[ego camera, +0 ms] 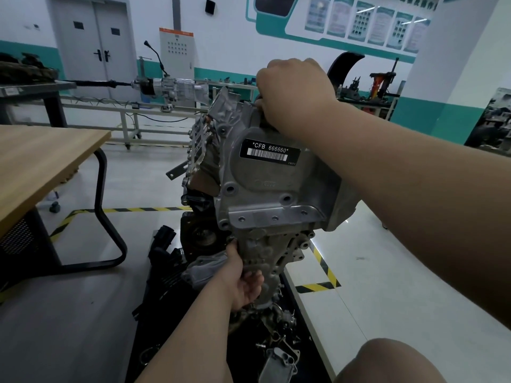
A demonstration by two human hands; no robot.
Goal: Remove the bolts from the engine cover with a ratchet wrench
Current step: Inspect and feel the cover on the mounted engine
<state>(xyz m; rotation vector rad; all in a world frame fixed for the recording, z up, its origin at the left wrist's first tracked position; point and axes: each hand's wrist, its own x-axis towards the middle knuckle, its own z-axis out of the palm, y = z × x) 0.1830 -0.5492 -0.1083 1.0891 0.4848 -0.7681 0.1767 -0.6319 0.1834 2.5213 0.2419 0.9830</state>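
I see engine cover (265, 186), tilted, spanning between my two grips. Wooden table (41, 161) well left of both. Right grip (293, 89) on cover's top edge, fingers curled over it, holding. Left grip (243, 280) beneath, fingers wrapped round cover's lower edge. Barcode label (269, 153) just under right grip.
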